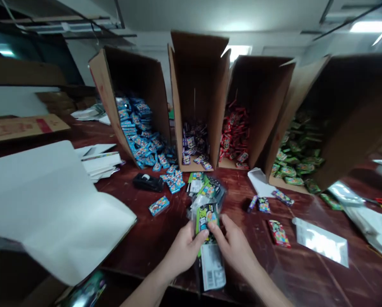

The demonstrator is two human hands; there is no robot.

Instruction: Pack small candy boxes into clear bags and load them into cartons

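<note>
My left hand (183, 249) and my right hand (234, 244) meet at the table's near edge, both pinched on a clear plastic bag (206, 215) with small green packets inside and a white barcode label at its lower end. The bag lies lengthwise over the dark red table (165, 234). A second filled bag (199, 182) lies just beyond it.
Four open cardboard boxes lean at the back: blue packets (136, 132), purple packets (193, 145), red packets (235, 136), green packets (294, 157). Loose packets (159, 205) (279, 233), a black tape dispenser (147, 182), an empty bag (321, 241) and white sheets (50, 204) lie around.
</note>
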